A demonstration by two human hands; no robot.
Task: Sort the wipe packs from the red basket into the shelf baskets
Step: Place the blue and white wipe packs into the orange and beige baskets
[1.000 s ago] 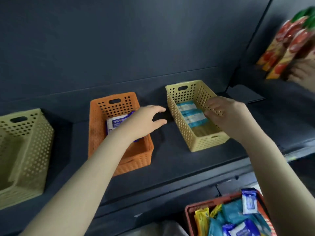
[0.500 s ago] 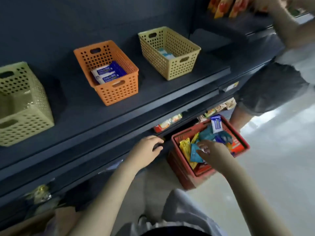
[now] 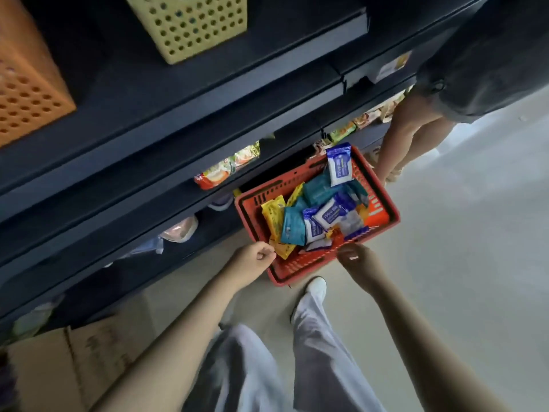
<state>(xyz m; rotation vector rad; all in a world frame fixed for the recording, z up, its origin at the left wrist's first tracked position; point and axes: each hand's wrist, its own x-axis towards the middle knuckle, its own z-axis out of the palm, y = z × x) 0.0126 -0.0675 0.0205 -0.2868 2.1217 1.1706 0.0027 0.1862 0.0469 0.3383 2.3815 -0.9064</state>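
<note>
1. Down on the floor beside the shelving sits the red basket, and I have both hands at its near edge.
2. My left hand is curled closed at the basket's near-left corner, its fingertips touching a yellow pack; I judge it is pinching that pack, but the contact is too blurred to be sure.
3. My right hand hovers at the near rim with fingers bent downward; I cannot tell whether it grips anything or only reaches in.
4. Plenty is left to sort: the basket holds a loose heap of wipe packs, among them a teal pack, a blue-and-white pack lying on top, and another blue pack standing against the far wall.
5. Up on the shelf, only the fronts of the orange basket and the yellow shelf basket show, so I cannot see from this angle what they hold.
6. My reading: the job is far from finished, and this is a pickup step for the next packs.
7. Another person's legs stand just beyond the basket, so I would lift straight up and keep clear.
</note>
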